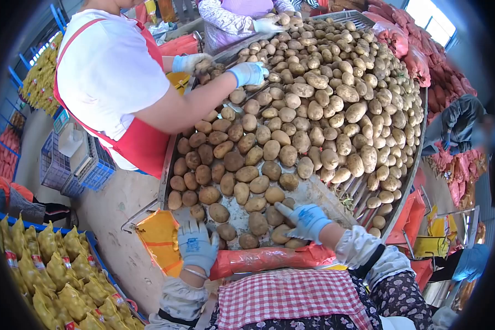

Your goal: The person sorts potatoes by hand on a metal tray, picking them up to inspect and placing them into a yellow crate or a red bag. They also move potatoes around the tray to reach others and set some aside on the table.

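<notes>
Potatoes [270, 149] cover a metal sorting table [319, 199], heaped high at the back and right, a single layer near me. My left hand [197, 247], in a light blue glove, is at the table's near left corner with its fingers stretched out, beside potatoes and a yellow-orange bag [158, 237]. Farther right, my right hand [307, 221], gloved alike, reaches over the near potatoes. Its fingers are extended, the tips right at a few potatoes, and none is held. Red plastic wrapping [275, 258] runs along the table edge in front of me.
A co-worker in a red apron [148, 129] handles potatoes on the left; another person [242, 25] works at the far end. Blue crates [96, 168] stand on the floor. Filled yellow net bags [66, 269] lie lower left. Red sacks [418, 60] are piled at the right.
</notes>
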A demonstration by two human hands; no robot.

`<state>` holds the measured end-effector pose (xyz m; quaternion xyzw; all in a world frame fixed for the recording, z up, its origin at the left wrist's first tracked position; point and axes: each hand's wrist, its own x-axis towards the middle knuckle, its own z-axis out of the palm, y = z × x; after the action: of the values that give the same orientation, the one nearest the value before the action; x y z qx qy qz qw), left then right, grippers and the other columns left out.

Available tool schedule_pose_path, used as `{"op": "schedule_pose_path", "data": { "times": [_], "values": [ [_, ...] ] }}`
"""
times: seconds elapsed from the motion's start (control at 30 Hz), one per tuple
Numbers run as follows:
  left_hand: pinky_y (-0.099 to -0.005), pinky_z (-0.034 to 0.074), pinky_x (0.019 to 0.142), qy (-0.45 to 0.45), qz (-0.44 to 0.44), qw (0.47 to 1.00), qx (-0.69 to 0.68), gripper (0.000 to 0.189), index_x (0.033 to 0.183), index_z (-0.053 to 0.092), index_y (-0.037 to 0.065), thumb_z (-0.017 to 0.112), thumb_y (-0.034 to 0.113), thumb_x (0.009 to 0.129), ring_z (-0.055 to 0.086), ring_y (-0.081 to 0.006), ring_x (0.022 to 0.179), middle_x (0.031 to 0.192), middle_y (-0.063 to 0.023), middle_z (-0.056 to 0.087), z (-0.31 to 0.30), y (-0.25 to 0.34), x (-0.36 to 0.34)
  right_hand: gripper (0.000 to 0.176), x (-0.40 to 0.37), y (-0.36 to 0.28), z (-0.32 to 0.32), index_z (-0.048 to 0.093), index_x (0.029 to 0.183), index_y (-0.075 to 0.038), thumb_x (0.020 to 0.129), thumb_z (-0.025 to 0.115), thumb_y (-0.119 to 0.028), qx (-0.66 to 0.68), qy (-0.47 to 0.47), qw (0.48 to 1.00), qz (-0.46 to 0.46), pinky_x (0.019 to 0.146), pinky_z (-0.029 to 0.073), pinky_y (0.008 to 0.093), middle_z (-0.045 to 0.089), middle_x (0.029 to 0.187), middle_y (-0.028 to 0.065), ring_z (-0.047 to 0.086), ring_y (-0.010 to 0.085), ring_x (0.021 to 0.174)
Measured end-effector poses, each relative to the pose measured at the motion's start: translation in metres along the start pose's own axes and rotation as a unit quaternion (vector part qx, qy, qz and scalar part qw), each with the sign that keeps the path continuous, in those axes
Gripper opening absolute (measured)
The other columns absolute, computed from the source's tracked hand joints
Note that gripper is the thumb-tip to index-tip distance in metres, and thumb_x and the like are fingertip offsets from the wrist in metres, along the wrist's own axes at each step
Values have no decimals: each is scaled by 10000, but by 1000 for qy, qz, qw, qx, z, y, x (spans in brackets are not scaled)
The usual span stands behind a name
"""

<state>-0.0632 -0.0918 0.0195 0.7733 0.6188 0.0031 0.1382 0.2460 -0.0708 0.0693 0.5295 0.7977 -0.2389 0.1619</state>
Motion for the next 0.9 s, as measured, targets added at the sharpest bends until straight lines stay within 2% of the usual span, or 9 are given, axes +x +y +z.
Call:
{"op": "schedule_pose_path", "data": {
  "times": [0.13, 0.2, 0.37, 0.43, 0.5, 0.57, 0.73, 0.8, 0.9],
  "values": [
    [-561, 259, 1076, 24, 92, 995, 3, 782, 1416, 411, 143, 634, 527, 772, 339, -428, 1319, 1438, -203, 376, -11, 31, 27, 723, 31, -36, 18, 368, 1441, -159, 824, 658, -400, -15, 55, 994, -97, 748, 513, 450, 627, 1051, 187, 646, 366, 863],
    [-563, 204, 1118, 55, 93, 994, 4, 771, 1450, 380, 187, 619, 512, 793, 275, -447, 1360, 1453, -205, 358, 9, 16, 29, 627, 52, -31, 26, 448, 1376, -152, 825, 658, -366, 33, 182, 965, -185, 727, 511, 441, 635, 990, 148, 641, 343, 894],
    [-552, 279, 1080, -11, -30, 998, 54, 701, 1438, 402, 185, 597, 461, 824, 360, -452, 1300, 1411, -210, 405, -6, -33, 2, 480, 47, 5, 9, 504, 1244, -128, 839, 631, -353, 66, 167, 982, -57, 687, 495, 461, 642, 896, 149, 642, 344, 835],
    [-537, 317, 1063, -38, -90, 994, 55, 664, 1415, 432, 151, 594, 421, 831, 398, -441, 1276, 1381, -216, 439, -10, -39, 5, 474, 45, 0, 19, 497, 1248, -126, 853, 616, -359, 40, 79, 996, -25, 684, 494, 465, 641, 890, 150, 642, 348, 820],
    [-495, 370, 1011, 104, -58, 993, 3, 550, 1292, 513, 71, 584, 364, 832, 442, -406, 1234, 1304, -200, 510, -18, -35, 26, 456, 54, -23, 26, 490, 1258, -129, 875, 592, -355, 6, 83, 994, -71, 680, 495, 474, 650, 909, 154, 642, 355, 818],
    [-463, 352, 1031, 137, 0, 989, -46, 486, 1213, 550, 18, 570, 338, 848, 431, -390, 1250, 1306, -187, 513, -23, -7, 66, 397, 63, -42, 29, 522, 1231, -123, 897, 564, -334, 128, 90, 963, -218, 708, 502, 472, 652, 939, 166, 641, 369, 846],
    [-492, 212, 1133, 198, 0, 978, 60, 508, 1203, 603, 29, 576, 399, 856, 267, -375, 1396, 1464, -161, 384, 5, 2, 158, 389, 62, -32, 5, 553, 1229, -104, 900, 574, -310, 244, 65, 952, -171, 783, 509, 446, 656, 987, 185, 633, 388, 909],
    [-507, 111, 1165, 24, -74, 996, 32, 579, 1205, 634, 36, 572, 494, 856, 133, -359, 1452, 1537, -138, 282, -5, -3, 179, 394, 67, -8, 14, 557, 1272, -105, 909, 579, -258, 317, 169, 925, -120, 835, 512, 414, 671, 1030, 182, 637, 371, 960],
    [-493, 89, 1171, -8, -115, 992, 50, 635, 1167, 669, 36, 559, 574, 848, 123, -360, 1453, 1539, -133, 280, -16, 8, 192, 348, 71, 11, 17, 593, 1247, -112, 925, 571, -241, 415, 194, 888, -33, 861, 509, 380, 676, 1065, 171, 650, 321, 989]
  ]
}}
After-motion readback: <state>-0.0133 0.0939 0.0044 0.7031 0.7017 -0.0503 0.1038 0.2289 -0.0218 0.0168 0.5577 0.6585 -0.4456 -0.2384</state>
